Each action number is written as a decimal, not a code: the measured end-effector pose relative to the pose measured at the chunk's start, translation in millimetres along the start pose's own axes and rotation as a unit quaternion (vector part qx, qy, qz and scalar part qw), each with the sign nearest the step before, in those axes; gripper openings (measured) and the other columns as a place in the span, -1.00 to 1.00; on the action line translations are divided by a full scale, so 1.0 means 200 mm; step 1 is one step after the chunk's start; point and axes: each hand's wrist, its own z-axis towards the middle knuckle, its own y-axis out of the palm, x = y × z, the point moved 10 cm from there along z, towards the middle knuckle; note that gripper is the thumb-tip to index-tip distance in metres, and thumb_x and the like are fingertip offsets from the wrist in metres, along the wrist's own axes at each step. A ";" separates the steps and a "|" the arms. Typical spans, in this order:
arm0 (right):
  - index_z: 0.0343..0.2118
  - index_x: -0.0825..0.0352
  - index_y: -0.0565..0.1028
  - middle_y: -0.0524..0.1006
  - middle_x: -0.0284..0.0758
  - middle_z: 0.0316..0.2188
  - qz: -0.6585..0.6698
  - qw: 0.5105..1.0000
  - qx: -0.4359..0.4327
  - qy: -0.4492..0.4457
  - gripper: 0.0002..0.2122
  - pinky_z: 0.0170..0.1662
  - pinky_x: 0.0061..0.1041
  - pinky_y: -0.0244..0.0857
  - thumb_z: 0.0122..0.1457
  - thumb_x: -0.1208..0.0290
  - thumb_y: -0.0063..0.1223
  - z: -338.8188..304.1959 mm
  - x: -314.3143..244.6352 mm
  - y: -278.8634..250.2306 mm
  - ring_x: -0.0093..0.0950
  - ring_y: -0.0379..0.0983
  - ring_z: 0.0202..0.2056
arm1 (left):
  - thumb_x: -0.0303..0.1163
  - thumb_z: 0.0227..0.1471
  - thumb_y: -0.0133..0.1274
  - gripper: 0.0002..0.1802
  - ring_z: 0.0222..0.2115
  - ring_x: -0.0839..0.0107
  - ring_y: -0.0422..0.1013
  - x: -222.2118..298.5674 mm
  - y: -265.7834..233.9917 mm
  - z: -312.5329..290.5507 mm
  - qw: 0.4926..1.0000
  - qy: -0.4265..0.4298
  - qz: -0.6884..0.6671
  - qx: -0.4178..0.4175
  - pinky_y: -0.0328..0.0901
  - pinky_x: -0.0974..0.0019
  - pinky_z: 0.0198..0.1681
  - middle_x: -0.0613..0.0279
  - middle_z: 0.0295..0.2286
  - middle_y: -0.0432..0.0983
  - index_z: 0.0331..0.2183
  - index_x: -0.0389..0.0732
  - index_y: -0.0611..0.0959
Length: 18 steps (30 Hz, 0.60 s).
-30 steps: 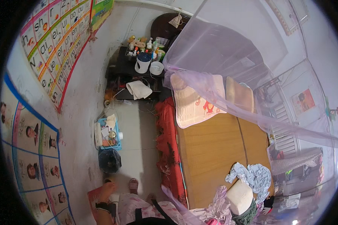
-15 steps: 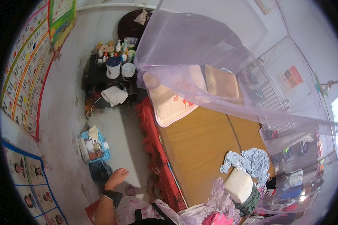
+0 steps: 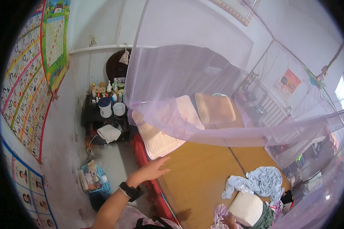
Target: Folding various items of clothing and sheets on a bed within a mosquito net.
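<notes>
Two hands, left hand (image 3: 152, 170) and right hand (image 3: 229, 220); one white pillow (image 3: 246, 208), one lilac cloth (image 3: 218, 218), one green cloth (image 3: 265, 219), one pale blue clothes heap (image 3: 264, 182), one flat tan pillow (image 3: 215, 108), one peach mat (image 3: 160, 142); all six on one bed (image 3: 197, 165). Left: empty, fingers loosely spread, stretched over bed's left edge near mat's lower corner, forearm from below, dark watch (image 3: 130, 191) on wrist. Right: partly seen at lower edge, by lilac cloth, just beside white pillow's left side; grip or contact, can't tell. White pillow: near end, right of lilac cloth.
</notes>
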 end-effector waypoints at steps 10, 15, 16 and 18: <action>0.07 0.25 0.11 0.38 -0.12 -0.21 -0.248 0.951 0.066 -0.171 -0.44 -0.63 -0.51 0.32 -0.03 0.47 0.05 0.24 0.01 0.05 -0.37 0.43 -0.45 | -0.30 -0.13 -0.02 -0.61 -0.31 0.08 0.37 0.46 0.16 0.77 0.959 0.194 0.207 -0.016 0.23 0.21 -0.12 0.02 -0.32 0.45 -0.18 -0.20 0.45; 0.06 0.28 0.14 0.38 -0.13 -0.22 -0.369 0.879 0.157 -0.256 -0.46 -0.61 -0.47 0.33 -0.03 0.49 0.04 -0.05 0.39 0.01 -0.34 0.41 -0.41 | -0.22 -0.04 -0.11 -0.70 -0.34 0.17 0.39 0.20 -0.73 0.80 0.919 0.209 0.281 0.182 0.22 0.26 -0.12 0.08 -0.38 0.48 -0.29 -0.17 0.53; 0.03 0.30 0.18 0.38 -0.14 -0.23 -0.279 0.947 0.143 -0.076 -0.48 -0.57 -0.43 0.34 -0.04 0.49 0.05 -0.06 0.63 -0.06 -0.31 0.40 -0.38 | -0.21 -0.03 -0.12 -0.69 -0.30 0.19 0.39 0.08 -0.95 0.78 0.917 0.180 0.304 0.184 0.21 0.28 -0.10 0.09 -0.34 0.47 -0.27 -0.16 0.53; -0.07 0.30 0.30 0.39 -0.19 -0.23 -0.237 0.957 0.168 -0.001 -0.64 -0.50 -0.42 0.32 0.04 0.37 -0.05 -0.22 1.05 -0.22 -0.34 0.37 -0.34 | -0.20 0.00 -0.12 -0.65 -0.19 0.29 0.36 -0.22 -1.29 0.99 0.944 0.095 0.254 0.187 0.19 0.31 -0.07 0.11 -0.22 0.44 -0.19 -0.15 0.52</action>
